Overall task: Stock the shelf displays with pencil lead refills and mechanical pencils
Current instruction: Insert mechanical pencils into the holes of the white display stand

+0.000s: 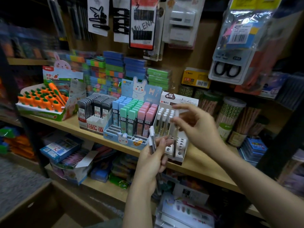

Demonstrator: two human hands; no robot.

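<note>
Wooden shelf (79, 127) crowded with stationery.

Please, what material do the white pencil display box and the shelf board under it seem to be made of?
White pencil display box: probably printed cardboard, matte; it shows folded edges and punched round holes. Shelf board: looks like light wood or wood-look laminate, smooth, with a pale brown flat front edge; the picture cannot settle which.
</note>
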